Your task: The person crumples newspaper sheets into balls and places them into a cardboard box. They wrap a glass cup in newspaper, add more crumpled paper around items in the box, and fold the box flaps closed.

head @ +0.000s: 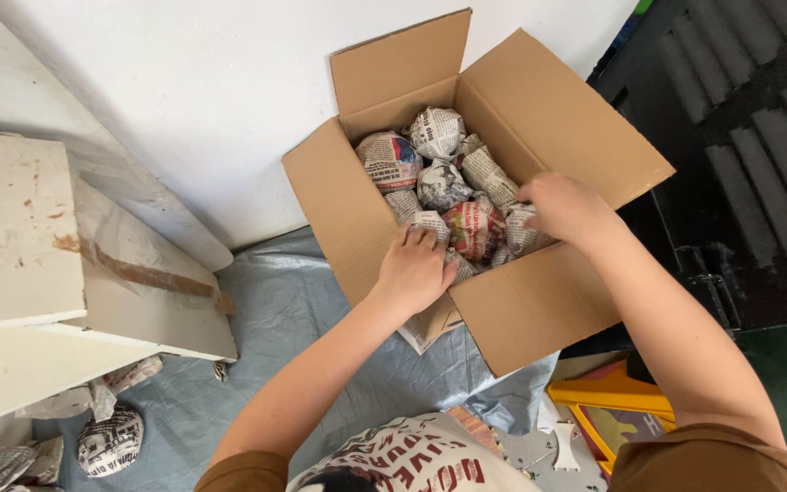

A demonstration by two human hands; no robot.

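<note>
An open cardboard box (pixel 339 196) stands on the floor against a white wall, holding several bundles wrapped in newspaper (pixel 444 182). My left hand (pixel 414 266) reaches over the box's near wall and rests its fingers on a wrapped bundle (pixel 430 221) at the near side. My right hand (pixel 565 206) is inside the box on the right, with its fingers on another wrapped bundle (pixel 521 232). How firmly either hand grips is hidden by the fingers.
A grey plastic sheet (pixel 275 301) covers the floor. White painted boards (pixel 38 264) lie at the left, with a crumpled newspaper ball (pixel 109 442) beneath them. A black ribbed panel (pixel 749 137) stands on the right, a yellow frame (pixel 608 396) below it.
</note>
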